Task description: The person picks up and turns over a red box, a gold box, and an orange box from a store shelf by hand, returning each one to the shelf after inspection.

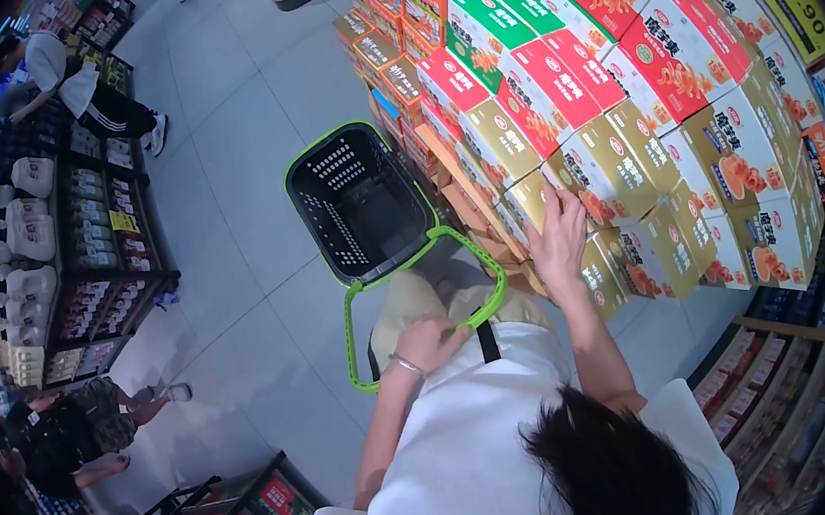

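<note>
My left hand (424, 345) is closed around the green handle of a black shopping basket (362, 207), which hangs in front of my legs and has nothing in it. My right hand (559, 232) reaches forward to the stacked snack boxes, its fingers spread against a gold box (532, 203) at the near edge of the stack. More gold boxes (606, 169) lie beside and below the hand. Red boxes (555, 87) and a green box (498, 22) sit farther up the display.
Shelves with egg cartons (23, 233) stand at the left, where a person (61, 68) leans over. Another person (79, 433) is at the lower left. A yellow price sign (796, 8) is at the upper right. Low shelves (789, 399) fill the lower right.
</note>
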`<action>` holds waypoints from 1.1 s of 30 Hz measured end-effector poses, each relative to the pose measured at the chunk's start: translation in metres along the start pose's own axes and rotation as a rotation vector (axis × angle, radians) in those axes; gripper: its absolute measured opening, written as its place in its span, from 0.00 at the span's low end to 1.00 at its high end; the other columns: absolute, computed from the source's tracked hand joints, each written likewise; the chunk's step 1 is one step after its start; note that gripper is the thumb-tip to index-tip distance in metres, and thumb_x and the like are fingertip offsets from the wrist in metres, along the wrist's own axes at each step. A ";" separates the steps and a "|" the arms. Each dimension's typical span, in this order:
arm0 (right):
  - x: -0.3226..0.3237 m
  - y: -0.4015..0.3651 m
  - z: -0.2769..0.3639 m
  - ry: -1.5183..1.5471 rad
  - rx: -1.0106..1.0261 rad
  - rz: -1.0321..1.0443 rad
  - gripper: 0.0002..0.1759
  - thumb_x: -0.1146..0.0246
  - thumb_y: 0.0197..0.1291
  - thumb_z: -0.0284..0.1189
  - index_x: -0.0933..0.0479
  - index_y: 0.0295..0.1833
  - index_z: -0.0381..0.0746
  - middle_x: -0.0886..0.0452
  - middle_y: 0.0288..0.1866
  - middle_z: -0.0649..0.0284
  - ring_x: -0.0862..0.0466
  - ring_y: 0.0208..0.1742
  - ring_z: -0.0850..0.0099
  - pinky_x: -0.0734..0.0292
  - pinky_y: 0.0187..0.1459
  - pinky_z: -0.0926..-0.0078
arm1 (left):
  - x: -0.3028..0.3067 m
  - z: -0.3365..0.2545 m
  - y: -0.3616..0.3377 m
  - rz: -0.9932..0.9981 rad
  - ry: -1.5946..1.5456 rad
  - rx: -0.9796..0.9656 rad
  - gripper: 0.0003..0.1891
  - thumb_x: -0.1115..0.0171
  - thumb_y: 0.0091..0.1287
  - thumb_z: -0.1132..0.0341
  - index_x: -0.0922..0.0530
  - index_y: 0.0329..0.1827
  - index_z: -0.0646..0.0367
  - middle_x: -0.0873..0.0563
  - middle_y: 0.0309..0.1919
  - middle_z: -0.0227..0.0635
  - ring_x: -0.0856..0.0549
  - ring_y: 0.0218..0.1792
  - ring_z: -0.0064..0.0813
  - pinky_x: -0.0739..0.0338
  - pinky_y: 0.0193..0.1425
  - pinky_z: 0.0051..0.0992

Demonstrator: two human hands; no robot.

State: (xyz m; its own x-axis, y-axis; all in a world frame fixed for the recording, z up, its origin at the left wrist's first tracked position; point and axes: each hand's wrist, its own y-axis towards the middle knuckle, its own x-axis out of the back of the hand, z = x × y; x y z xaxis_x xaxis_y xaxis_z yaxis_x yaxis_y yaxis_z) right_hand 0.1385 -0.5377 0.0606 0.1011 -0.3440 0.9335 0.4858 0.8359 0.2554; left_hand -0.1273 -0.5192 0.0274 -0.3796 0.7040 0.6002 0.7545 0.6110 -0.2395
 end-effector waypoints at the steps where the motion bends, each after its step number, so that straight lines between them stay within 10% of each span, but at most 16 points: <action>1: 0.002 -0.001 0.001 0.055 -0.013 -0.005 0.40 0.28 0.47 0.27 0.37 0.67 0.38 0.34 0.58 0.51 0.32 0.59 0.53 0.35 0.60 0.55 | -0.001 0.002 0.001 -0.009 0.006 -0.009 0.18 0.40 0.64 0.52 0.16 0.30 0.60 0.18 0.23 0.46 0.17 0.28 0.48 0.23 0.36 0.40; 12: 0.054 -0.015 0.038 0.551 0.000 -0.011 0.36 0.26 0.42 0.23 0.27 0.62 0.38 0.30 0.55 0.56 0.27 0.56 0.59 0.30 0.58 0.65 | -0.003 0.007 -0.001 0.008 -0.089 0.073 0.15 0.43 0.67 0.57 0.17 0.38 0.62 0.16 0.30 0.48 0.16 0.34 0.46 0.23 0.39 0.38; 18: 0.048 0.003 0.041 1.174 -0.028 0.458 0.36 0.24 0.45 0.22 0.28 0.63 0.32 0.27 0.57 0.58 0.23 0.57 0.72 0.27 0.58 0.75 | -0.004 0.026 0.006 -0.122 -0.580 0.348 0.29 0.56 0.74 0.46 0.30 0.63 0.63 0.14 0.46 0.45 0.13 0.42 0.36 0.20 0.45 0.34; 22: 0.041 0.013 0.053 1.340 -0.145 0.863 0.35 0.26 0.47 0.20 0.28 0.63 0.29 0.20 0.55 0.57 0.19 0.52 0.76 0.24 0.54 0.78 | 0.002 0.023 0.005 -0.258 -1.275 0.382 0.43 0.72 0.69 0.30 0.39 0.73 0.58 0.27 0.66 0.39 0.27 0.66 0.35 0.34 0.69 0.37; 25: 0.012 0.015 0.054 1.320 -0.173 1.019 0.36 0.26 0.47 0.21 0.29 0.64 0.30 0.18 0.53 0.55 0.19 0.51 0.76 0.23 0.53 0.78 | 0.005 0.025 -0.005 -0.292 -1.654 0.433 0.42 0.63 0.69 0.32 0.37 0.71 0.60 0.27 0.66 0.38 0.30 0.68 0.34 0.39 0.72 0.37; 33: -0.015 0.012 0.062 1.304 -0.193 1.165 0.32 0.26 0.50 0.26 0.27 0.62 0.33 0.20 0.54 0.55 0.19 0.52 0.73 0.23 0.53 0.77 | 0.010 0.041 -0.026 -0.174 -1.375 0.223 0.35 0.39 0.64 0.49 0.32 0.65 0.70 0.19 0.56 0.42 0.18 0.54 0.31 0.25 0.60 0.29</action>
State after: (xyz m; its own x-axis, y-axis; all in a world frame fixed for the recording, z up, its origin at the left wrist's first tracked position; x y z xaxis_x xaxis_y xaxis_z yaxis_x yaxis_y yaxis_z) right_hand 0.0888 -0.4958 0.0652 0.9586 0.1744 -0.2253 -0.2623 0.8489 -0.4589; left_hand -0.1730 -0.5130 0.0084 -0.7693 0.3214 -0.5521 0.5938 0.6786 -0.4324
